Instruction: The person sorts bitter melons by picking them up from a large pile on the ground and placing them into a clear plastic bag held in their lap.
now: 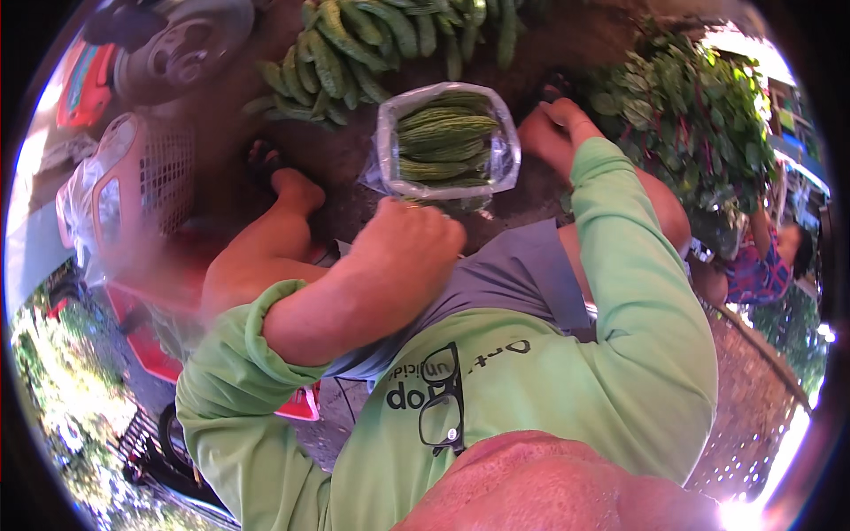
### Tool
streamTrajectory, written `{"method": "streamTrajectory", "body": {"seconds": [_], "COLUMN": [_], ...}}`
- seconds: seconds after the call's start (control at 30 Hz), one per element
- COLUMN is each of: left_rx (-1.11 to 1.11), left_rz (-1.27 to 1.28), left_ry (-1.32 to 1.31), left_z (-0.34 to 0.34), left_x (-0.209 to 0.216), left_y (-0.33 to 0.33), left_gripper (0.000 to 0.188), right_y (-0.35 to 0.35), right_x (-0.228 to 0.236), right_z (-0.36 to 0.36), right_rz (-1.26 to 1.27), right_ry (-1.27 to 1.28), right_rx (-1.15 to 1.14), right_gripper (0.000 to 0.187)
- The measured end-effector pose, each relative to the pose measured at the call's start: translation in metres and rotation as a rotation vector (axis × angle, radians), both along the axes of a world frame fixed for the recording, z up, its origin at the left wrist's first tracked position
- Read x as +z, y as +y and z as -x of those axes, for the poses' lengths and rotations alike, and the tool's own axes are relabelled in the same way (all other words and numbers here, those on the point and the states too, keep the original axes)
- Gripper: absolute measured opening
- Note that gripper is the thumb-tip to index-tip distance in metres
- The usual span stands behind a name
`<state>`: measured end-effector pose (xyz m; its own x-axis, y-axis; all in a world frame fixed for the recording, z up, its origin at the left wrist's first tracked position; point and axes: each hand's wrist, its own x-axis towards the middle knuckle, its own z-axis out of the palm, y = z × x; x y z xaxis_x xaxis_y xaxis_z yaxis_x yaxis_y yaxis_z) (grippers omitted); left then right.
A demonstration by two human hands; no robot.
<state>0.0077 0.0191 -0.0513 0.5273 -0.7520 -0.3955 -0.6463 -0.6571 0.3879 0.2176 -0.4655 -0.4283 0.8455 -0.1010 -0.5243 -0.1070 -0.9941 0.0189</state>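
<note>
A clear plastic liner (pixel 386 146) edges a box-shaped container between my feet, with long ridged green gourds (pixel 447 137) lying side by side inside it. Just below its near rim is my left hand (pixel 412 243), closed, its back turned up; what its fingers hold, if anything, is hidden. Beside my right lower leg, to the right of the container, my right hand (pixel 567 113) has its fingers bent together. Nothing can be made out in it. Beyond the container lies a heap of similar green gourds (pixel 345 49).
Leafy greens with reddish stems (pixel 686 115) are piled at the far right, near another person (pixel 761 265) in patterned clothing. A pink plastic basket (pixel 164 168) stands at the left, below a round grey metal object (pixel 181 44). Eyeglasses (pixel 443 407) hang on my green shirt.
</note>
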Motion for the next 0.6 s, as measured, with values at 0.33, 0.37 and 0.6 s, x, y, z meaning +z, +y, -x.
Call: {"method": "streamTrajectory", "body": {"seconds": [0.33,0.37,0.6], "left_rx": [-0.098,-0.116,-0.176], "left_rz": [0.047,0.011,-0.012], "left_ry": [-0.252,-0.219,-0.191], "left_z": [0.008,0.011,0.015], "left_x": [0.03,0.03,0.031], "left_y": [-0.009,-0.009,-0.009], "left_gripper": [0.046,0.046,0.048], "right_y": [0.027,0.062,0.051], "right_x": [0.027,0.039,0.084], "right_z": [-0.018,-0.017,-0.016], "right_rz": [-0.069,-0.078,-0.113], "right_ry": [0.391,0.469,0.486], "right_rx": [-0.208,-0.274,-0.412], "right_gripper": [0.077,0.083,0.085]}}
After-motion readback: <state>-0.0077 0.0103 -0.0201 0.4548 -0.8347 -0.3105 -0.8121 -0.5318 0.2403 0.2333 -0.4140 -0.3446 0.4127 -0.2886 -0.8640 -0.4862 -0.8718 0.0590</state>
